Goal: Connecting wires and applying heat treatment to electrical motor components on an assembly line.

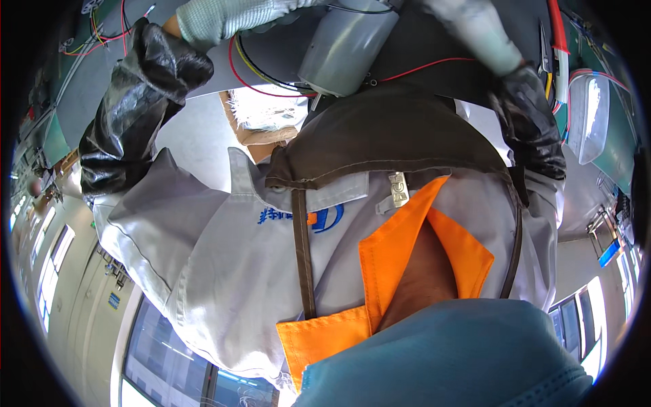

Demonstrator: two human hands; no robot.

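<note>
A grey metal cylinder [349, 51] lies tilted near the front edge of the dark work surface [434, 41]. My left hand [244, 19], in a white knitted glove, reaches in from the left toward the cylinder's upper end. Its fingers run out at the top edge, so its grip is hidden. To the right of the cylinder, my right hand [468, 30], also gloved, is smeared by motion and partly cut off. Red, yellow and black wires [254, 76] loop beside the cylinder's lower end. A thin red wire [427, 66] with a ring terminal [372, 83] runs toward my right hand.
A carton [254, 139] with white stringy material stands below the bench edge. On the right are a long red-and-white piece [559, 47], slim metal tweezers-like tool [544, 51] and a clear plastic container [588, 119]. Loose coloured wires [102, 37] lie at upper left.
</note>
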